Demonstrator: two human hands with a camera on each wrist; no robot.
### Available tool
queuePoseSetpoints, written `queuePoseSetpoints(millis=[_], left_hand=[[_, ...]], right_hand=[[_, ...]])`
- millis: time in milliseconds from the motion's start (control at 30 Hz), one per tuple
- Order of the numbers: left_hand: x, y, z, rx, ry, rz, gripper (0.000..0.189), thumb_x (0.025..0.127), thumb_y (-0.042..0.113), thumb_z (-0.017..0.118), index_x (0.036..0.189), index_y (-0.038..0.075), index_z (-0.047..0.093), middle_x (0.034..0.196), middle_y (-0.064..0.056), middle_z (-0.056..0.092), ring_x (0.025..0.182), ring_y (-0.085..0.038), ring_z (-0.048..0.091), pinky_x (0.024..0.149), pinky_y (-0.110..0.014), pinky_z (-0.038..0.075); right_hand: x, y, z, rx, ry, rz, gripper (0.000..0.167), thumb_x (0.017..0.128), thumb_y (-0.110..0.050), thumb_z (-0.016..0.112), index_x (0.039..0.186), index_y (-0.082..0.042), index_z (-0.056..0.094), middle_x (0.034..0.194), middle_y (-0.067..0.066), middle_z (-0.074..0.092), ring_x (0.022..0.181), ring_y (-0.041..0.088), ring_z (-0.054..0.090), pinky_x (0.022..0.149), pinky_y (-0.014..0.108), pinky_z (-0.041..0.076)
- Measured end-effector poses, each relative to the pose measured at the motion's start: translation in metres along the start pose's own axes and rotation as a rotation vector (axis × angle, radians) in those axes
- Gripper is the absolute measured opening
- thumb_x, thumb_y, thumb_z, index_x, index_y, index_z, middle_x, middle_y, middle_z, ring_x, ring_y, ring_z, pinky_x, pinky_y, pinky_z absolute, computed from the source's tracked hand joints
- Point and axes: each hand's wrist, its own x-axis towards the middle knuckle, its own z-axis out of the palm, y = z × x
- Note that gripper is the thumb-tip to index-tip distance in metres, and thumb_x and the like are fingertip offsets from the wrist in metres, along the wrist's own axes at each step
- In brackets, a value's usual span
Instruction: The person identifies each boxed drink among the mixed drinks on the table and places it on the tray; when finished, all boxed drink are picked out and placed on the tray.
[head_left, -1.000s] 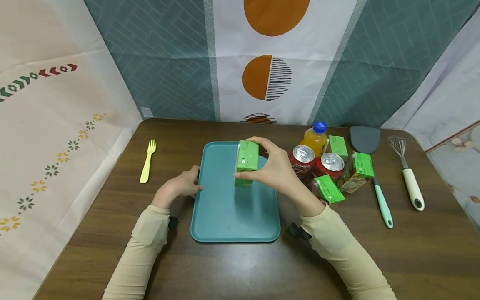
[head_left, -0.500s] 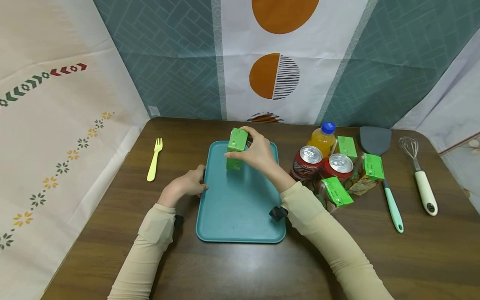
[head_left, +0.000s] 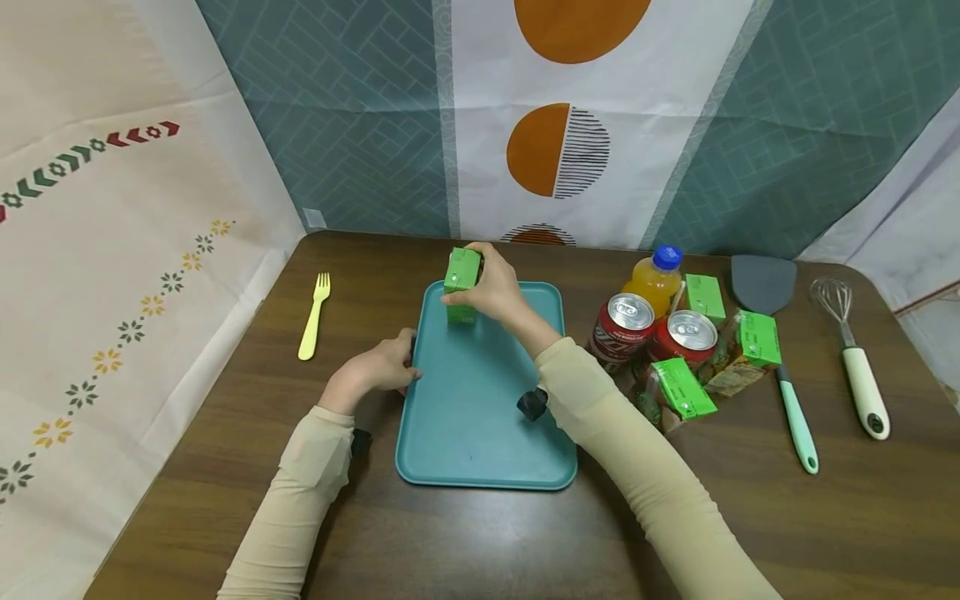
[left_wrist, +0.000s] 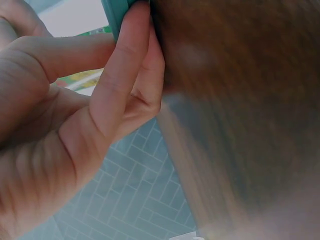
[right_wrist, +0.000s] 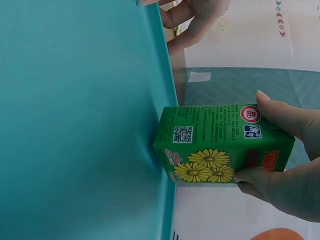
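Observation:
My right hand grips a green drink carton with yellow flowers printed on it, thumb on one side and fingers on the other. The carton stands upright over the far left corner of a teal tray, its base right at the tray's surface in the right wrist view. On the tray's left side, my left hand pinches the rim. The left wrist view shows the thumb and fingers at that teal edge.
On the right stand red soda cans, an orange juice bottle and several green cartons. Beyond them lie a spatula and a whisk. A yellow fork lies left of the tray.
My right hand has carried the carton away from me and leftward, from over the tray's middle to its far left corner, and lowered it. My left hand has stayed at the rim.

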Motion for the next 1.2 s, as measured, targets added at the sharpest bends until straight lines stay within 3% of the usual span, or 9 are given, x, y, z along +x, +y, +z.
queuePoseSetpoints(millis=[167,400,633,800,933,1200], left_hand=[[0.001,0.0,0.0,-0.005,-0.002,0.001,0.063,0.093,0.001,0.053,0.141,-0.01,0.013,0.113,-0.028,0.054,0.076,-0.022,0.064,0.068,-0.034,0.054],[0.001,0.001,0.0,0.023,0.007,0.007,0.063,0.092,0.002,0.053,0.14,-0.011,0.014,0.109,-0.027,0.055,0.073,-0.022,0.063,0.068,-0.034,0.053],[0.002,0.0,-0.001,0.028,0.009,-0.003,0.066,0.092,0.002,0.054,0.141,-0.01,0.012,0.114,-0.031,0.054,0.072,-0.022,0.065,0.068,-0.034,0.053],[0.005,0.006,0.001,0.034,-0.007,0.001,0.066,0.092,0.002,0.053,0.142,-0.011,0.011,0.117,-0.033,0.052,0.072,-0.023,0.066,0.069,-0.034,0.053],[0.008,0.009,0.002,0.04,-0.02,-0.003,0.067,0.093,0.003,0.053,0.142,-0.01,0.009,0.122,-0.034,0.049,0.073,-0.023,0.066,0.074,-0.036,0.053],[0.005,0.0,-0.001,0.033,-0.024,0.01,0.067,0.093,0.002,0.052,0.141,-0.012,0.008,0.121,-0.036,0.047,0.075,-0.025,0.066,0.073,-0.036,0.053]], right_hand=[[0.006,0.003,0.006,0.06,-0.037,0.037,0.085,0.07,-0.02,0.083,0.14,-0.014,0.034,0.126,0.009,0.05,0.108,0.025,0.052,0.086,0.033,0.046],[0.01,0.006,0.011,0.21,-0.085,0.08,0.084,0.071,-0.016,0.082,0.14,-0.023,0.034,0.139,0.006,0.04,0.129,0.028,0.041,0.096,0.035,0.043],[0.016,0.001,0.02,0.241,-0.092,0.099,0.085,0.071,-0.017,0.082,0.14,-0.025,0.034,0.139,0.004,0.041,0.129,0.027,0.041,0.095,0.034,0.043],[0.015,0.004,0.017,0.243,-0.092,0.122,0.088,0.072,-0.021,0.081,0.143,-0.029,0.029,0.146,0.003,0.033,0.133,0.026,0.036,0.098,0.035,0.041],[0.008,0.009,0.008,0.171,-0.103,0.055,0.093,0.074,-0.028,0.08,0.147,-0.027,0.023,0.148,0.006,0.028,0.134,0.022,0.032,0.102,0.04,0.037],[-0.027,-0.017,-0.013,-0.103,-0.06,-0.23,0.085,0.081,-0.034,0.073,0.148,-0.018,0.023,0.151,0.006,0.022,0.138,0.021,0.025,0.108,0.04,0.03]])
